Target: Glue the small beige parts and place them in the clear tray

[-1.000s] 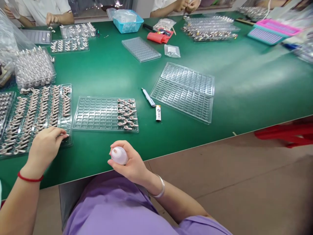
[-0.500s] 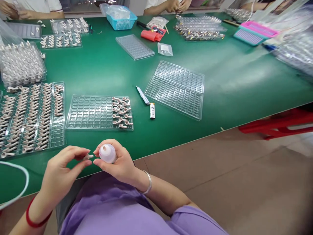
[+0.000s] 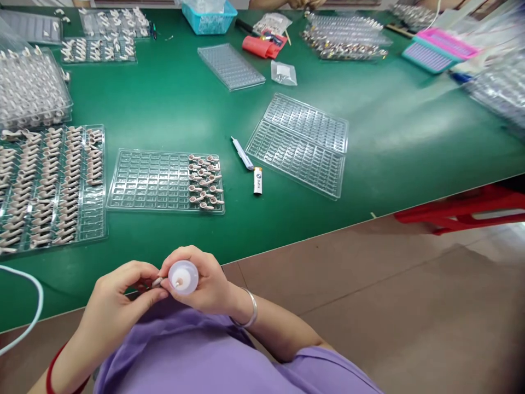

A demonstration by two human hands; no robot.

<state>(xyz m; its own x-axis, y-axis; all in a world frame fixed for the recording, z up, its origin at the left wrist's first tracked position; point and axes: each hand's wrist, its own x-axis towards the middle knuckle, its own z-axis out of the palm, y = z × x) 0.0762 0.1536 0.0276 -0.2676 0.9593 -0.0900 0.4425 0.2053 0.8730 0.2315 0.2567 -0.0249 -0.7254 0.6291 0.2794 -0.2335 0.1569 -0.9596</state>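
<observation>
Between the thumb and fingertips of my left hand (image 3: 123,295) is a small whitish part (image 3: 157,282), mostly hidden by the fingers. My right hand (image 3: 207,279) is wrapped round a translucent squeeze bottle (image 3: 184,278), its nozzle pointing up toward the camera. The right fingertips meet the small part beside the bottle. Both hands are close together at the table's front edge. Just beyond them lies a clear blister tray (image 3: 147,180), its right end filled with several small whitish spoon-shaped parts (image 3: 205,183).
A fuller tray (image 3: 92,219) of similar parts lies at left, with stacked trays (image 3: 33,87) behind. Right of centre are a pen-like tool (image 3: 241,154), a lighter (image 3: 257,181) and clear trays (image 3: 301,145). A white cable (image 3: 39,295) curves in at left; a red stool (image 3: 463,210) stands at right.
My hands have come together, the right fingertips now at the small part. The bottle's nozzle has tilted toward my body. The view has shifted, with the table's things higher in the picture.
</observation>
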